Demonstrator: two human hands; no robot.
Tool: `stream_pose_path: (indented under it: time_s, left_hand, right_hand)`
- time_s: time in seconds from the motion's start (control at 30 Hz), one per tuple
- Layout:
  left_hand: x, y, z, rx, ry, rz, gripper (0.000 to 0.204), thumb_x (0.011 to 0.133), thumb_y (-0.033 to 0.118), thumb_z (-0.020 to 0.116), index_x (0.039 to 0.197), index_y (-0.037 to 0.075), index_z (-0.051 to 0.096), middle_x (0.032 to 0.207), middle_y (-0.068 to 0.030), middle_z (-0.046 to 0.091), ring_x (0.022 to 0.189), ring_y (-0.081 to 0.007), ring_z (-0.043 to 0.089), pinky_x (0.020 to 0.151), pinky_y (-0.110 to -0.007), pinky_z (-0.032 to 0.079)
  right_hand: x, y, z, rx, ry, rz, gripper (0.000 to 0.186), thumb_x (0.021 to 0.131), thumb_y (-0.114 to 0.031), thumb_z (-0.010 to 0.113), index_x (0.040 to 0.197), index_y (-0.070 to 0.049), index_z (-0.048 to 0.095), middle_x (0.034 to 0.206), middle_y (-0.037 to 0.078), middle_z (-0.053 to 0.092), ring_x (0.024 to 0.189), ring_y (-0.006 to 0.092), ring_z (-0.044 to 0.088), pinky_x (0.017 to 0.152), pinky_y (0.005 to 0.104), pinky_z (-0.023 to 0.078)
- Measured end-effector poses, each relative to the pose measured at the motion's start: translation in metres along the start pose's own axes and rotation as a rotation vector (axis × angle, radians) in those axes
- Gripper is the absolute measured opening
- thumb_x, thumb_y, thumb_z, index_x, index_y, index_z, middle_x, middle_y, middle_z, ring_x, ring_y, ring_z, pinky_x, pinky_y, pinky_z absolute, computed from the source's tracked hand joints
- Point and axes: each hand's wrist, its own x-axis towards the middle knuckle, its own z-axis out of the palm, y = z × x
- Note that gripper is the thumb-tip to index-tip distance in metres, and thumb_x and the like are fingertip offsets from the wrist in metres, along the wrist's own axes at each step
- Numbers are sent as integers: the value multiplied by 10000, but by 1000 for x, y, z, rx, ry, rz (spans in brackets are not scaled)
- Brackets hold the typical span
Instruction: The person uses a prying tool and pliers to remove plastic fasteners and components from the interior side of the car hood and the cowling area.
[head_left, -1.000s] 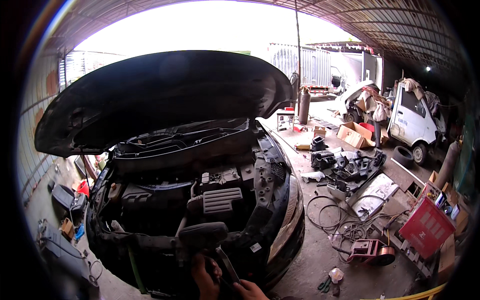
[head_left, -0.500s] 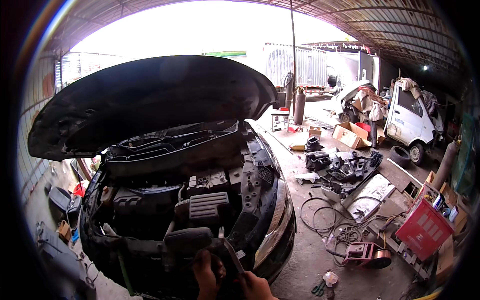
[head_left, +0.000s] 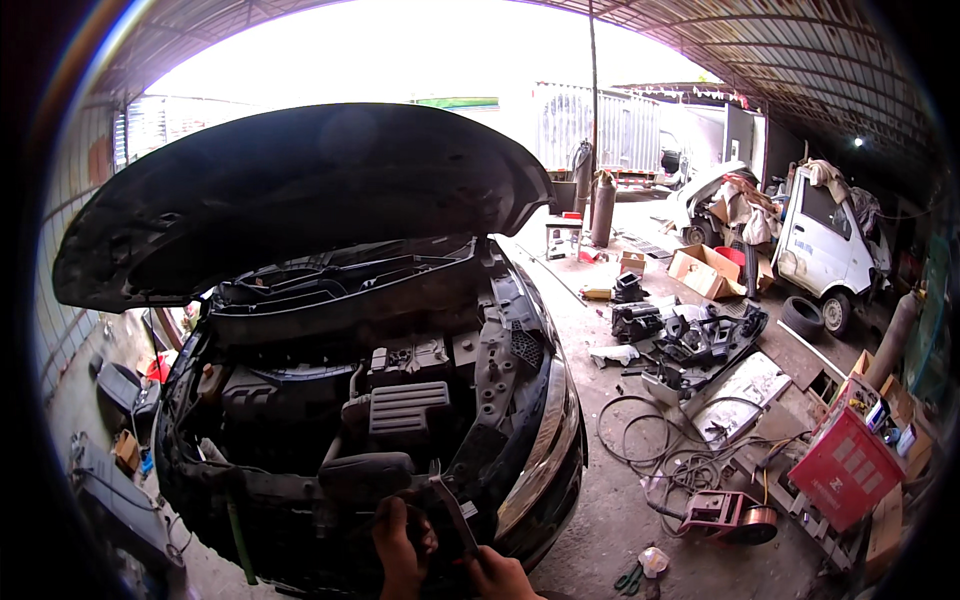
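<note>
A dark car [head_left: 390, 335] stands before me, its bonnet [head_left: 300, 200] raised over the uncovered engine bay. My right hand [head_left: 497, 575] is closed round the lower end of a long, flat grey metal tool [head_left: 456, 512] with a narrow tip. That tip rises by the car's front crossmember, beside a dark rounded duct [head_left: 366, 474]; whether it touches anything I cannot tell. Just to the left, my left hand [head_left: 402, 548] has its fingers curled close to the front panel. Anything inside those fingers is lost in the dark.
A green bar [head_left: 241, 540] leans at the car's front left. On the floor at right lie cables [head_left: 665, 450], a reel machine [head_left: 733, 517], green-handled scissors [head_left: 628, 578] and removed car parts [head_left: 690, 340]. A red cabinet [head_left: 843, 467] stands beyond, with a white van cab [head_left: 825, 240] farther back.
The view has shifted slightly, so the car appears a little farther left. Both hands and the grey tool keep nearly the same place at the car's front.
</note>
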Motion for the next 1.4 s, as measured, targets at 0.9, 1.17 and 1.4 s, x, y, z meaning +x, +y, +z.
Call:
stream_pose_path:
  time_s: [0.9,1.17,1.4]
  left_hand:
    - [17,-2,-3,13,-112,-41,226,991,201,431,1138,48,510,622,-90,526,429,-151,477,389,-277,394]
    - [22,-1,-4,20,-134,-75,261,994,216,425,1178,51,510,636,-99,542,436,-151,472,402,-279,396]
    - [25,0,-5,22,-140,-142,306,1004,261,402,1200,60,524,647,-107,555,452,-152,476,418,-269,388]
  right_hand:
    - [11,-5,-4,49,-10,3,119,927,-112,534,868,-10,552,621,199,551,519,264,575,483,385,425]
    - [14,9,1,63,-26,33,117,934,-113,534,899,-7,566,652,177,606,570,235,625,511,363,463]
    - [16,14,5,82,-26,60,132,946,-128,537,906,-6,571,639,140,605,569,162,590,510,336,461]
